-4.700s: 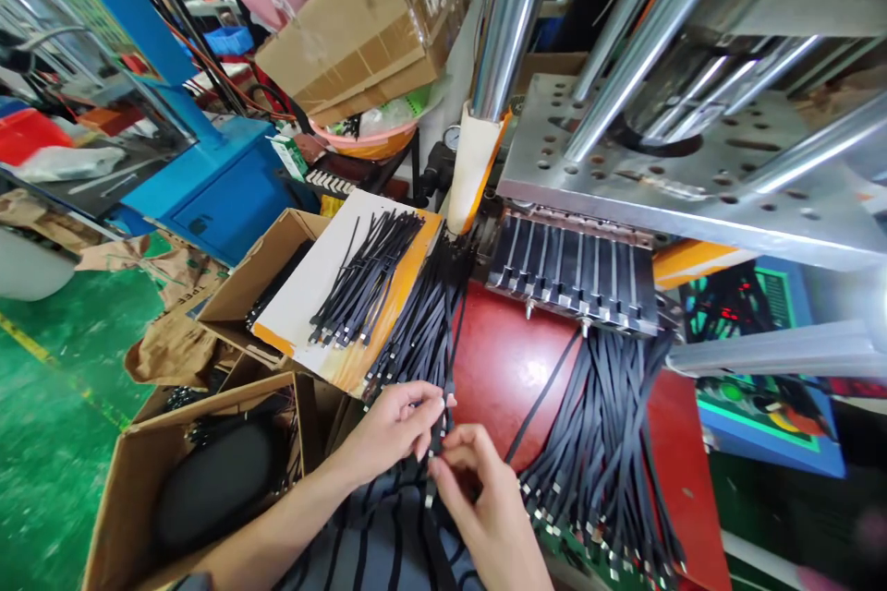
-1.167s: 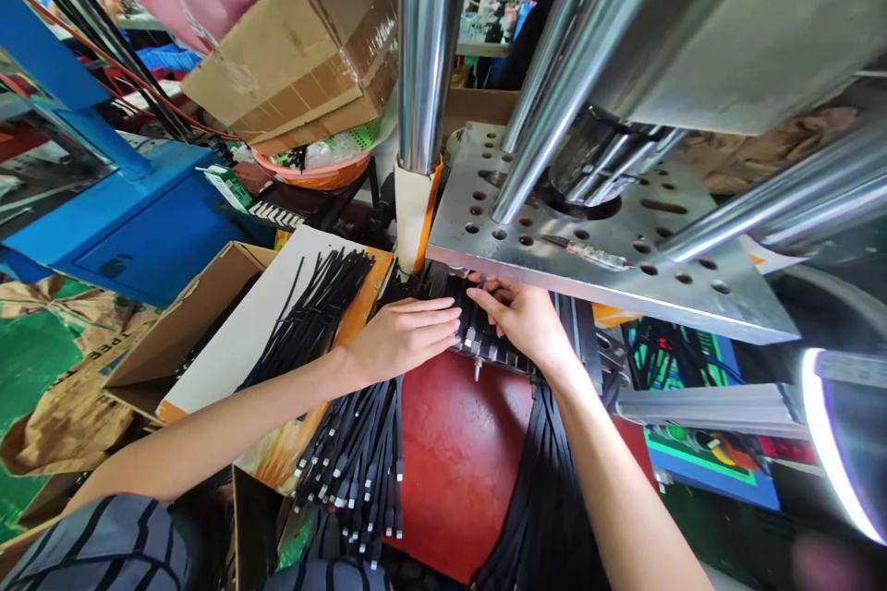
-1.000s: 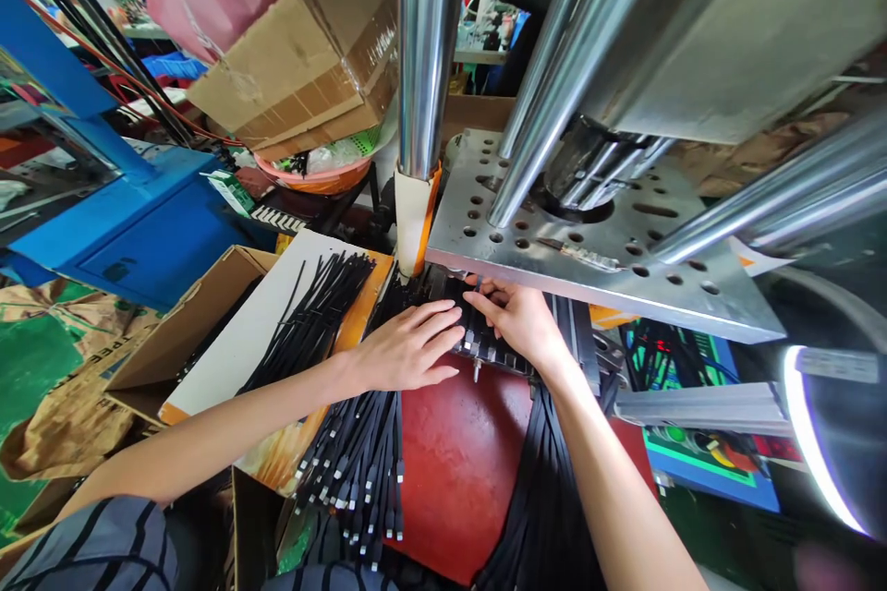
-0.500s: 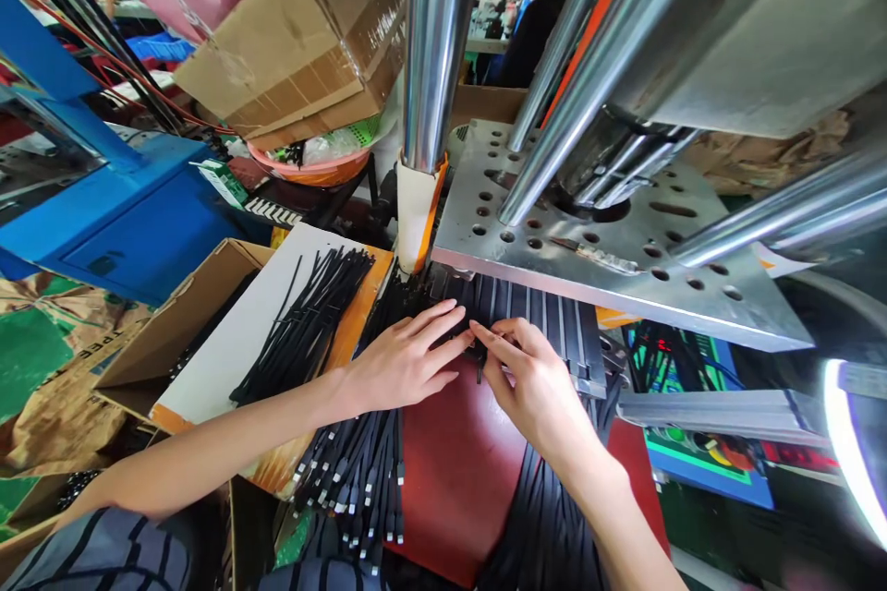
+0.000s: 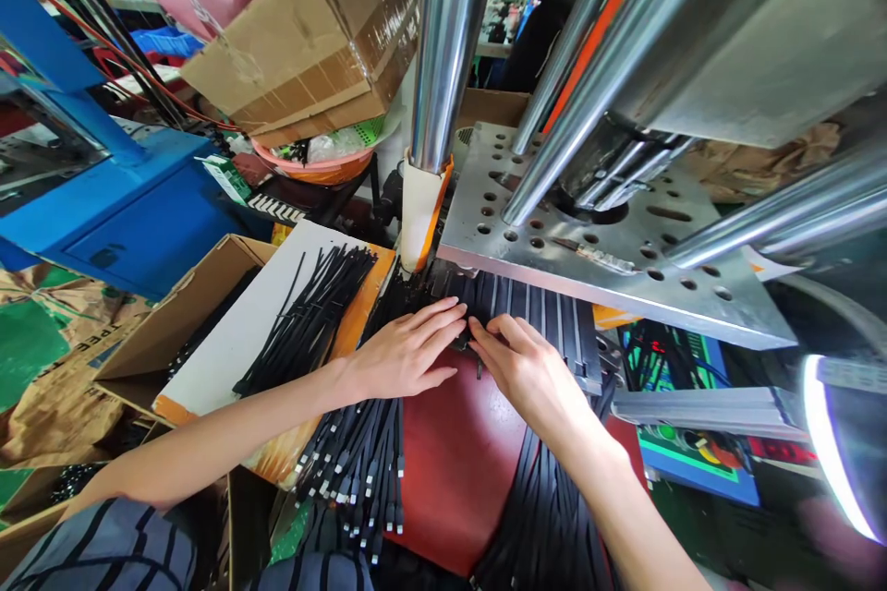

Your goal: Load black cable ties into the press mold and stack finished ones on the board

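Note:
Fingers stretched out flat, my left hand (image 5: 406, 353) rests at the left end of a dark slotted metal mold (image 5: 533, 305) and holds nothing I can see. My right hand (image 5: 530, 371) is closed in a pinch at the mold's front edge, fingertips close to the left ones. A short black cable end (image 5: 479, 369) sticks out just below these fingertips; what they grip is hidden. Black cables with silver plugs (image 5: 360, 480) hang beneath my left forearm. More black cables (image 5: 547, 508) run down from the mold beneath my right forearm.
Above the mold sits a perforated steel plate (image 5: 478, 240) with thick chrome posts (image 5: 450, 55). A black cable bundle (image 5: 311, 314) lies on a white board (image 5: 214, 369) to the left, over a cardboard box (image 5: 145, 360). The red tabletop (image 5: 457, 471) lies in front.
The right fingers have drawn closer together at the mold's edge. My left hand stays nearly in place, its fingers lying closer together. The whole view has shifted slightly.

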A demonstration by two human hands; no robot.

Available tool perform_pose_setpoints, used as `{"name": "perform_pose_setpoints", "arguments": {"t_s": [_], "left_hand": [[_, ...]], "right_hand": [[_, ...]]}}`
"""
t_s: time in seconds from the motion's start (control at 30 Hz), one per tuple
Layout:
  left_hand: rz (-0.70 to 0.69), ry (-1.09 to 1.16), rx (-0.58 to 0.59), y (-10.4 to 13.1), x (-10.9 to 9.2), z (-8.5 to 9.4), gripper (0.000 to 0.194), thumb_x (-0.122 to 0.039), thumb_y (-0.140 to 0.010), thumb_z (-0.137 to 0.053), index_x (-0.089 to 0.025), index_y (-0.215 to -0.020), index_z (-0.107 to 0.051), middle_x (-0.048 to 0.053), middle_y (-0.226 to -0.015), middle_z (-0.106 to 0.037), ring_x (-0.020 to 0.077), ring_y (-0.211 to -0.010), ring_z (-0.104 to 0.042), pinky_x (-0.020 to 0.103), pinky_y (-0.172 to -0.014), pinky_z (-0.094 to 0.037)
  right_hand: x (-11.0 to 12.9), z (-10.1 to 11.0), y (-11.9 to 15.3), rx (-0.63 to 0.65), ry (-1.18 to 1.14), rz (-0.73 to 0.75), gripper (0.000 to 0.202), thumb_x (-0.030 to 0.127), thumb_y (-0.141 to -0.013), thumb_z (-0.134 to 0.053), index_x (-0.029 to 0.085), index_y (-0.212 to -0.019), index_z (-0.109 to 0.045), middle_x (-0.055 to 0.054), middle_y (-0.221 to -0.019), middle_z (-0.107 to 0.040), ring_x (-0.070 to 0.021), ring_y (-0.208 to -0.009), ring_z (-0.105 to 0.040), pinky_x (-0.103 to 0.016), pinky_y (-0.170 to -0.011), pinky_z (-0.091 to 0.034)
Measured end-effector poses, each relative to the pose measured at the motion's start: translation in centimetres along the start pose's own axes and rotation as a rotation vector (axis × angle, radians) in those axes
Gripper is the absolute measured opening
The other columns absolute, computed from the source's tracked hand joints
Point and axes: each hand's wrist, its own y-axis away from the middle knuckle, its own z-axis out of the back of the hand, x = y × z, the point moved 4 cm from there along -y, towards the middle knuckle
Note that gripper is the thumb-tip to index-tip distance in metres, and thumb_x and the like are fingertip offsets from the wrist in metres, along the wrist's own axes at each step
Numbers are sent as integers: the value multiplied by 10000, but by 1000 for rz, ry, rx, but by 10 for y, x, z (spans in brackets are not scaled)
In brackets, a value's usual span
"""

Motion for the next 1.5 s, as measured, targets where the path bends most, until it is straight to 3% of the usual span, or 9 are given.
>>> {"name": "perform_pose_setpoints", "arguments": {"t_s": [0.27,0.47,0.67,0.73,0.83,0.93,1.03,1.33,1.5], "left_hand": [[103,-134,127,-36,6,15,626,-453,-1066,-424,-54,-1548,-400,182,-1651,-408,293,-1550,-341,507,-1169,-451],[111,-176,126,-82,44,10,432,-346,-1072,-402,-52,-1281,-639,213,-1267,-721,339,-1264,-632,543,-1154,-402],[167,-52,45,-110,71,6,323,-216,-1062,-405,-112,-1196,-680,159,-1279,-716,273,-1176,-665,423,-1067,-496],[229,-44,-16,-91,62,14,334,-206,-1076,-367,-103,-1211,-655,158,-1254,-708,257,-1176,-656,394,-1039,-514],[450,-58,-122,-25,32,25,326,-331,-1083,-404,-136,-1062,-665,131,-1103,-703,259,-1095,-667,383,-958,-548],[645,-127,136,43,-2,13,385,-498,-1008,-548,-162,-874,-679,114,-915,-696,286,-910,-698,386,-770,-573],[751,-70,255,74,-19,-3,290,-382,-989,-580,-155,-862,-708,116,-916,-719,289,-900,-715,375,-738,-560],[835,121,139,68,-4,8,227,-176,-930,-548,-167,-827,-750,64,-886,-758,188,-786,-714,289,-754,-521],[895,977,52,74,-41,12,209,-311,-923,-612,-167,-792,-685,-2,-676,-673,116,-561,-614,208,-542,-485]], "right_hand": [[-14,-4,-41,218,229,-311,528,88,-961,-429,101,-1461,-598,-207,-1129,-683,-326,-969,-671,-431,-823,-569],[-45,-23,-79,119,153,-398,474,70,-961,-359,84,-1300,-691,-228,-1169,-736,-337,-1088,-685,-471,-993,-515],[-63,-21,-99,45,106,-430,497,32,-928,-347,24,-1329,-640,-245,-1146,-731,-353,-1113,-664,-554,-1015,-495],[-45,-7,-74,38,86,-408,477,47,-929,-378,29,-1337,-626,-239,-1151,-719,-343,-1094,-669,-505,-970,-526],[-3,13,14,-69,57,-512,402,210,-1019,-409,91,-1358,-589,-200,-1126,-700,-312,-985,-686,-411,-805,-566],[33,9,118,-29,127,-700,575,565,-1046,-360,72,-1220,-599,-208,-986,-668,-340,-799,-666,-420,-601,-521],[46,-12,178,82,184,-830,663,673,-1027,-255,117,-1026,-615,-172,-846,-609,-341,-737,-630,-436,-607,-500],[28,-18,187,-36,-232,-1000,651,796,-949,-334,228,-824,-628,-76,-767,-677,-262,-628,-645,-382,-580,-487],[45,17,171,-151,-600,-950,423,640,-910,-604,231,-812,-654,1,-649,-649,-167,-503,-602,-266,-490,-479]]}}
